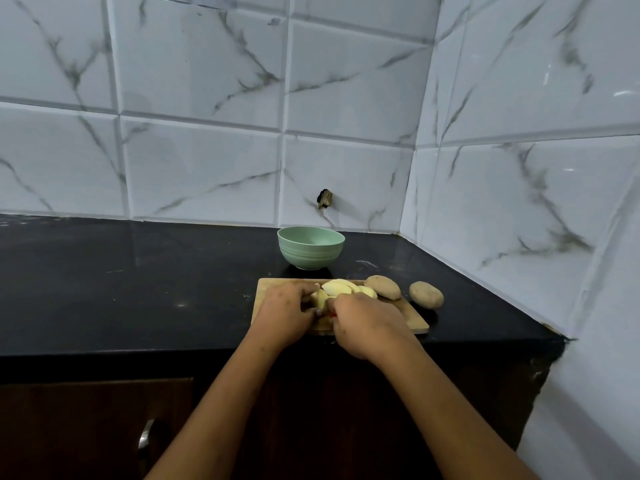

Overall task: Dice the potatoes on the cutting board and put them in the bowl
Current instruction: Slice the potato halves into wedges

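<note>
Dicing is barely begun: slices are spread on the board at mid-frame. One piece is pinched by the left grip; a red tool, mostly hidden, is clenched in the right grip. Two whole potatoes are left at right; nothing is seen in the bowl above.

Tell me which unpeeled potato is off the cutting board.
The rightmost potato, lying on the black counter; the other unpeeled potato rests on the cutting board.
</note>
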